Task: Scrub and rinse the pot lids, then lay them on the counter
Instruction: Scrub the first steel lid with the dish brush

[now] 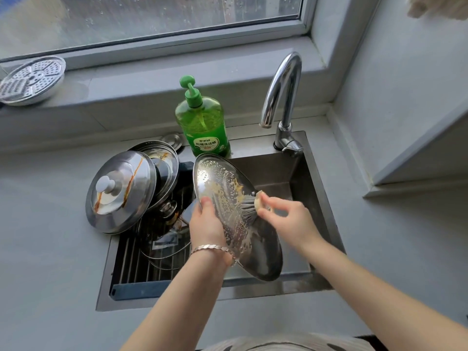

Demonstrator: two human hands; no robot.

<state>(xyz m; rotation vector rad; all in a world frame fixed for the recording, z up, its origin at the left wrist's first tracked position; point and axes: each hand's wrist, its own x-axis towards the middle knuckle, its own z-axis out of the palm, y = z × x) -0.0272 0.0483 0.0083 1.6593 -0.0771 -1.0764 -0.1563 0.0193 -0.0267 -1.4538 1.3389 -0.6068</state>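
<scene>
- Your left hand grasps the steel pot lid by its left rim. The thumb lies on the inner face and the fingers are hidden behind it.
- The lid stands tilted on edge above the sink basin. Its hollow side faces you and is flecked with foam and yellowish residue.
- Your right hand pinches a scrubber between thumb and fingertips. Its grey strands touch the lid's inner face near the middle. The scrubber is blurred, so its exact make cannot be told.
- A silver bracelet sits on your left wrist.
- Left of the held lid, a white-knobbed lid streaked with brown leans on top of a pile of further lids. It rests partly over the counter and partly over the drain rack.
- What looks like a glass lid lies on the rack, near side of the pile.
- A green dish-soap pump bottle stands at the sink's far edge, just beyond the held lid. A small round metal cap lies just left of it.
- The chrome tap stands at the sink's far right corner.
- A perforated steamer plate rests on the window sill, far left.
</scene>
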